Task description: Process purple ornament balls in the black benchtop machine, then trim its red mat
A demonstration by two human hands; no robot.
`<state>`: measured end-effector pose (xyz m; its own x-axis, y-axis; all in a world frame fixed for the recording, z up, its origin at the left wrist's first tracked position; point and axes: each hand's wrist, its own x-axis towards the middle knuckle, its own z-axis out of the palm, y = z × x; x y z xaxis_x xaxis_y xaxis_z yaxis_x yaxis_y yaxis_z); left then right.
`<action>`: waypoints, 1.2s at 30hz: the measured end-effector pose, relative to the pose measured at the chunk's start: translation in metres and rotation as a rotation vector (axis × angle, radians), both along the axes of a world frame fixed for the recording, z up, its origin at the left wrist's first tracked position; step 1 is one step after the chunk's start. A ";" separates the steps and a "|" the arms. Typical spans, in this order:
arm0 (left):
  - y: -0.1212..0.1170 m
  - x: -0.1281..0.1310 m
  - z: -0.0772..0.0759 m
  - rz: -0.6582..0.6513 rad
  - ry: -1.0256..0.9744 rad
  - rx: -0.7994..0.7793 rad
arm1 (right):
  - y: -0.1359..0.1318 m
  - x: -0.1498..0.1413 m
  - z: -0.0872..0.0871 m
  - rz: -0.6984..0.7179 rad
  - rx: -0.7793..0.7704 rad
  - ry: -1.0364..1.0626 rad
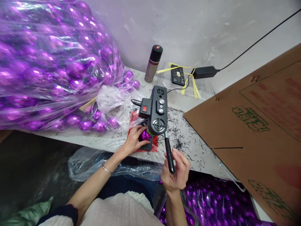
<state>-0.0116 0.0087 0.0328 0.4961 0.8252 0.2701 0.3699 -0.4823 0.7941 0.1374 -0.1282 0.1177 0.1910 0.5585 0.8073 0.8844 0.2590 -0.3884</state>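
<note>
A shiny purple faceted ball (145, 135) sits beneath the head of a small black bench machine (159, 110), which has round vents, silver buttons and a red switch. My left hand (135, 139) reaches in from the left, its thumb and fingers closed around the ball. Part of the ball is hidden by the fingers and the machine. From the machine's right side a lever with a black handle (169, 155) slants down toward me. My right hand (176, 169) is loosely curled about the lower part of this handle. Red sheeting (154, 143) lies under the machine's base.
Clear plastic bags of purple balls (77, 67) fill the left side. A bottle (153, 64), a phone (177, 75), yellow ties and a power adapter (205, 72) lie at the back. Black scraps litter the table (195, 138). A cardboard box (235, 110) stands right; more purple balls (216, 201) are below.
</note>
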 end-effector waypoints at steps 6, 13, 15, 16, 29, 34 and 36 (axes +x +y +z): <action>0.001 0.004 -0.013 -0.013 -0.074 0.001 | 0.009 0.002 0.014 0.046 0.027 -0.105; -0.001 0.002 -0.014 -0.006 -0.089 -0.040 | 0.032 -0.004 0.028 0.261 0.039 -0.028; -0.001 0.002 -0.014 -0.006 -0.086 -0.045 | 0.036 -0.008 0.024 0.235 0.048 0.006; -0.001 0.002 -0.014 -0.007 -0.086 -0.044 | 0.038 -0.010 0.020 0.217 0.056 0.010; 0.001 0.003 -0.017 -0.009 -0.112 -0.024 | 0.049 -0.013 -0.031 0.206 0.223 -0.001; 0.000 0.005 -0.019 -0.003 -0.129 -0.016 | 0.050 -0.012 -0.035 0.209 0.240 0.006; 0.000 0.005 -0.020 0.001 -0.135 -0.011 | 0.051 -0.012 -0.037 0.210 0.248 0.005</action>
<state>-0.0066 0.0088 0.0127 0.4554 0.8289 0.3249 0.2600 -0.4728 0.8419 0.1254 -0.0777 0.0808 0.0969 0.3725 0.9230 0.8000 0.5225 -0.2949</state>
